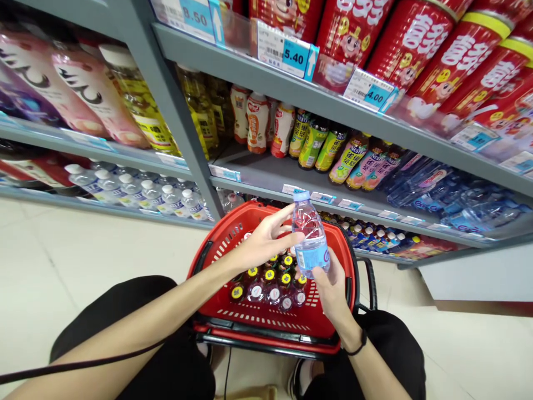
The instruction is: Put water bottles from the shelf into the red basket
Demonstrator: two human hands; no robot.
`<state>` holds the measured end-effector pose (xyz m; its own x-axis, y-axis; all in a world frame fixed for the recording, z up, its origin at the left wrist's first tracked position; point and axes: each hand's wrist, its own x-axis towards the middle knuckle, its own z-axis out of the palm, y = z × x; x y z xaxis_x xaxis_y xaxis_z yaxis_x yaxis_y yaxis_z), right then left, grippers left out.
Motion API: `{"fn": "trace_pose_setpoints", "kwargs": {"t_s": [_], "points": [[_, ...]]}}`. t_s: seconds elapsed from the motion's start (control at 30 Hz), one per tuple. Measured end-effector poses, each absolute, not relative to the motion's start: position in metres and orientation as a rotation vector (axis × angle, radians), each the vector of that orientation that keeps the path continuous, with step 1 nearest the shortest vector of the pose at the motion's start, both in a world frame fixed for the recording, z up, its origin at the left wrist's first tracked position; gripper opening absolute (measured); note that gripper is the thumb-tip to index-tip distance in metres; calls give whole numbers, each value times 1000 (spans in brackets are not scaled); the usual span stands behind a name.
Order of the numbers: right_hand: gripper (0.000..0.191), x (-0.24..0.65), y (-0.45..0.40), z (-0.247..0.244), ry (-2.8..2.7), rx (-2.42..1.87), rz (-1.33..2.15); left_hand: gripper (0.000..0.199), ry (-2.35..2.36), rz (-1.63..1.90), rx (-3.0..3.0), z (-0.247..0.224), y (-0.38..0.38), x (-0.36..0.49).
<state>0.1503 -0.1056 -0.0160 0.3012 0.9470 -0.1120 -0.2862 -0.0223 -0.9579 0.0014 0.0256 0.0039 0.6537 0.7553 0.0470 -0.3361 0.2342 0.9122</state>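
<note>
A clear plastic water bottle with a blue cap and blue label stands tilted above a red plastic shopping basket. My right hand grips the bottle's lower part from below. My left hand is spread beside it, fingers apart, with the thumb side against the bottle's upper middle. Under both hands, several dark bottles with yellow caps lie in the basket. The hands hide part of that load. A black band circles my right wrist.
Grey store shelves rise ahead, stocked with large red cans, juice and tea bottles, and packed water bottles. Price tags line the shelf edges. A pale tiled floor lies left of my black-clad legs.
</note>
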Motion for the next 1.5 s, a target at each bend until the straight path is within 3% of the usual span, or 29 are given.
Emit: {"fn": "trace_pose_setpoints", "kwargs": {"t_s": [0.2,0.43,0.53,0.63,0.7,0.77,0.83,1.03,1.33,1.5], "points": [[65,155,-106,-15,-1039,-1386,721,79,387,740,1067,7,19,2],[68,161,-108,-16,-1287,-1573,308,42,527,768,1120,5,16,6],[68,153,-107,-18,-1119,-1507,557,42,576,810,1021,8,17,9],[46,146,-105,-19,-954,-1212,1254,45,625,834,975,12,17,10],[58,143,-105,-19,-870,-913,1683,48,609,806,945,14,17,9],[77,141,-105,-17,-753,-731,1868,50,573,760,912,13,17,7],[79,140,-106,-16,-667,-723,1864,54,557,729,902,12,16,5],[43,141,-113,-26,-766,-937,1580,65,381,743,974,13,17,2],[37,139,-111,-31,-718,-985,1542,60,396,759,1127,16,9,-1],[50,140,-110,-34,-611,-912,1670,44,612,824,1499,18,-2,-5]]}}
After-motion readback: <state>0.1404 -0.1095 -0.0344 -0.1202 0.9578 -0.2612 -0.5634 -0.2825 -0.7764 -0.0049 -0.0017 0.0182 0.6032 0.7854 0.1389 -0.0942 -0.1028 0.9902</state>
